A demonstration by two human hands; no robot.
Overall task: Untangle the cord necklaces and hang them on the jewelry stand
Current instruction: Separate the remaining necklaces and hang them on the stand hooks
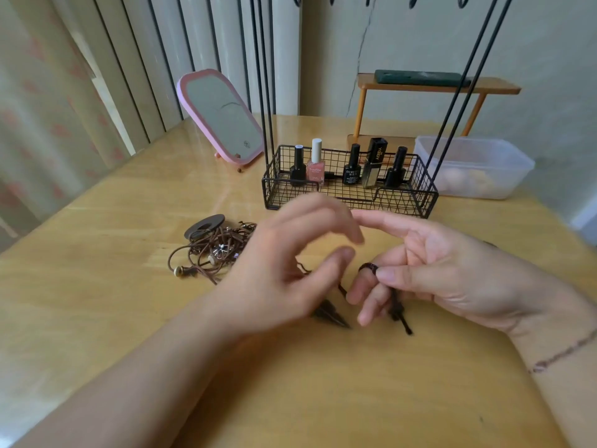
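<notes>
A tangle of brown cord necklaces (pixel 214 250) with wooden beads and a dark ring pendant lies on the table left of my hands. My right hand (pixel 429 270) pinches a dark cord (pixel 399 313) between thumb and fingers, its knotted end hanging down to the table. A dark pointed pendant (pixel 329 315) lies under my left wrist. My left hand (pixel 290 253) hovers blurred above the table, fingers loosely curved, holding nothing that I can see. The black wire jewelry stand (pixel 350 195) rises behind my hands, its hooks at the top edge of the view.
The stand's basket holds several nail polish bottles (pixel 316 166). A pink mirror (pixel 223 118) leans at the back left. A clear plastic box (pixel 475 166) and a small wooden shelf (pixel 436 87) sit at the back right.
</notes>
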